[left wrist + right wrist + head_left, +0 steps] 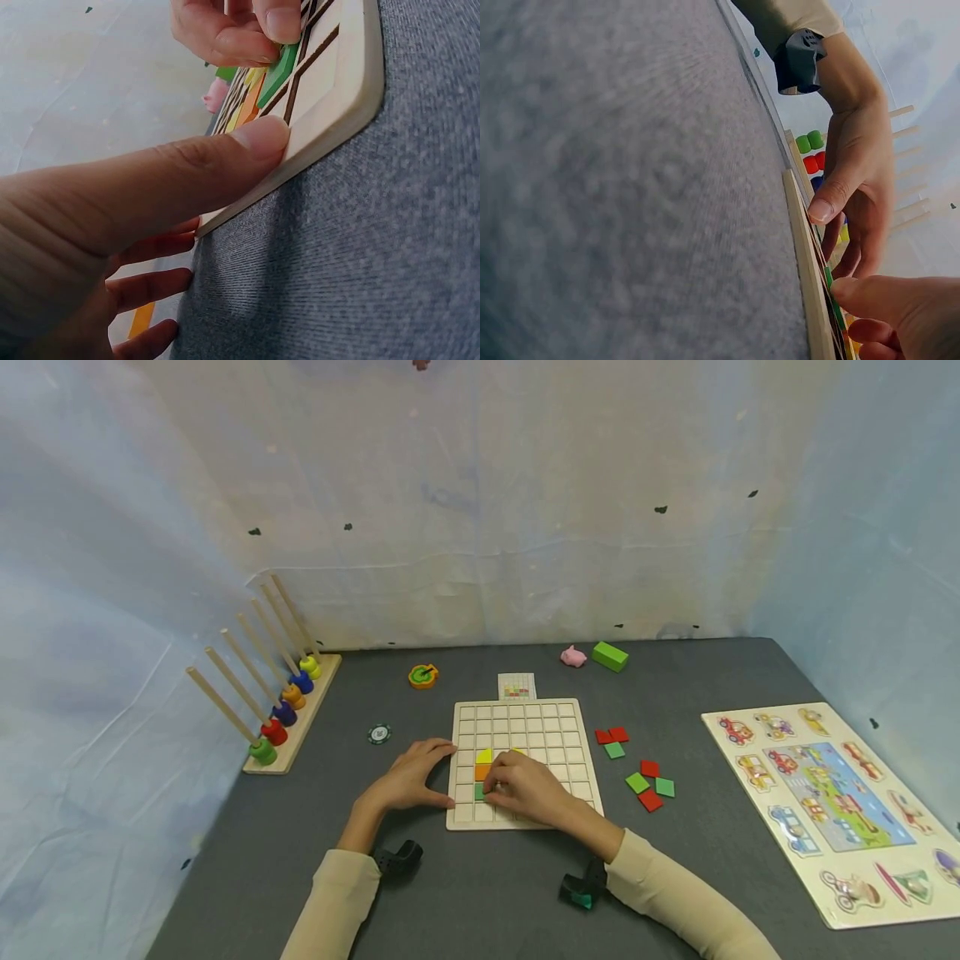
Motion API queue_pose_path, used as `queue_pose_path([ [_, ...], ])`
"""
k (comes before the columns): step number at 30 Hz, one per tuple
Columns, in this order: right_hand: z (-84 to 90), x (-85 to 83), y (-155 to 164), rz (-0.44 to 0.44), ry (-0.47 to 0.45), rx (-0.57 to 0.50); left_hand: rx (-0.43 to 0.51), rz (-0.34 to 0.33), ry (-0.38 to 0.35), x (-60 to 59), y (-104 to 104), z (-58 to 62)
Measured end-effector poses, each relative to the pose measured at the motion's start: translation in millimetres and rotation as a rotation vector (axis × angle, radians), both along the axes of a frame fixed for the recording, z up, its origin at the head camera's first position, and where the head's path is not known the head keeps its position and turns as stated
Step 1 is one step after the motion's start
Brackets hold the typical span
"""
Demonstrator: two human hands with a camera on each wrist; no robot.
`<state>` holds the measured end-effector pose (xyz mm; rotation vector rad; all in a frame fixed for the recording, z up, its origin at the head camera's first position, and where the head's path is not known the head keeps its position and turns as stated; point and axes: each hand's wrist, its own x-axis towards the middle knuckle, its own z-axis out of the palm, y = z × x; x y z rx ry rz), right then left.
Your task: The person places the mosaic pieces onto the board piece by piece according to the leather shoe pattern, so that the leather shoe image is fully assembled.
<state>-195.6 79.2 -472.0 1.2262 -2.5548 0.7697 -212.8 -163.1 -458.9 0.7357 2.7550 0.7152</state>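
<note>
Lowest in the head frame: two cream sleeves (660, 893), a black wrist camera under each. Just above, at frame centre, the grid board (555, 727) flat on the grey desk (480, 893). Left hand (408, 777) at the board's left edge, fingers fairly straight, thumb tip pressed against the rim, grasping nothing, bracing only. Right hand (525, 787) over the lower left cells, fingertips pinching a green tile (279, 69), tilted and half seated in its cell. Directly above it in the same column, an orange tile (482, 772), then a yellow tile (484, 756).

Step in hand, by judgement: seating the green tile under the orange one. Next move likely a flat press to drop it level between the grid ribs, then a reach for another from the loose tiles (637, 768), red and green, scattered right of the board.

Further up: a small pattern card (517, 686) at the board's top edge, a round chip (379, 733) left of it. Far left, a peg rack with coloured rings (288, 714). Right edge, a vehicle puzzle (832, 802). Farthest back: an orange disc (423, 675), a pink pig (573, 656), a green block (610, 656).
</note>
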Motion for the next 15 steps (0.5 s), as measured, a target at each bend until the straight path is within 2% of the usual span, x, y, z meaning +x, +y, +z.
queue_pose_path([
  [8, 7.3, -3.8, 10, 0.013, -0.048, -0.034, -0.005, 0.009, -0.005, 0.2, 1, 0.1],
  [15, 12.3, -15.6, 53, -0.041, -0.047, -0.115, -0.011, 0.012, -0.003, 0.2, 2, 1.1],
])
